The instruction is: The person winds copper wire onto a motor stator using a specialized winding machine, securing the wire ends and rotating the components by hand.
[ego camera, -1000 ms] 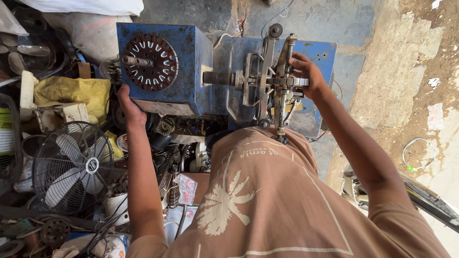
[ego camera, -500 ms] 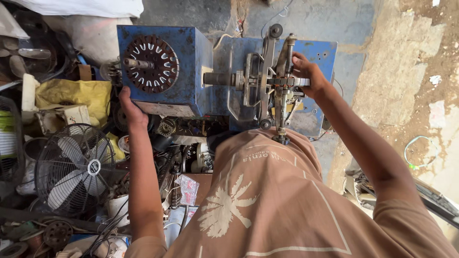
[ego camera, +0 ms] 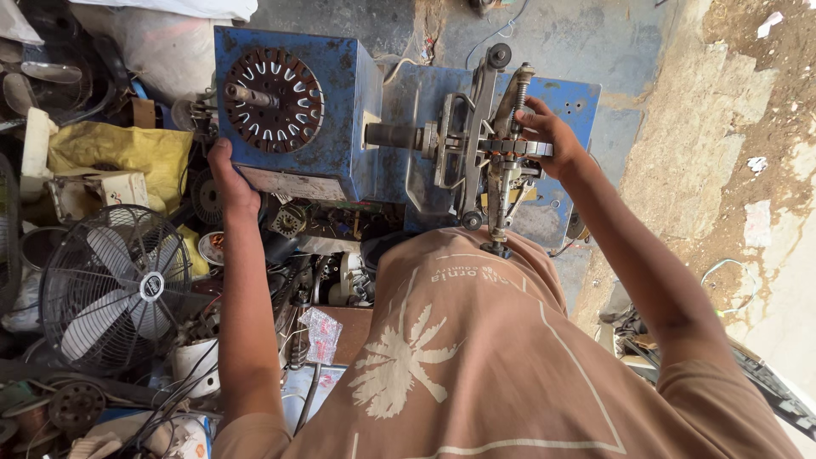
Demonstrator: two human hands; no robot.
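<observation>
A blue metal winding machine [ego camera: 348, 102] stands in front of me, with a round slotted stator core [ego camera: 274, 100] mounted on its left face. My left hand [ego camera: 228, 180] grips the lower left corner of the blue housing. My right hand [ego camera: 548, 136] is closed on the grey metal winding arm assembly [ego camera: 493, 144] at the machine's right side. A horizontal shaft [ego camera: 395, 136] joins the housing to that assembly. My tan shirt with a white palm print fills the lower frame.
A caged fan [ego camera: 115, 289] lies at the left among wires, motor parts and scrap. A yellow sack [ego camera: 119, 153] sits beside the machine. Concrete floor [ego camera: 612, 51] lies beyond the machine, and dirt ground runs along the right.
Both hands keep their holds on the machine. The view has shifted slightly; nothing else has visibly moved.
</observation>
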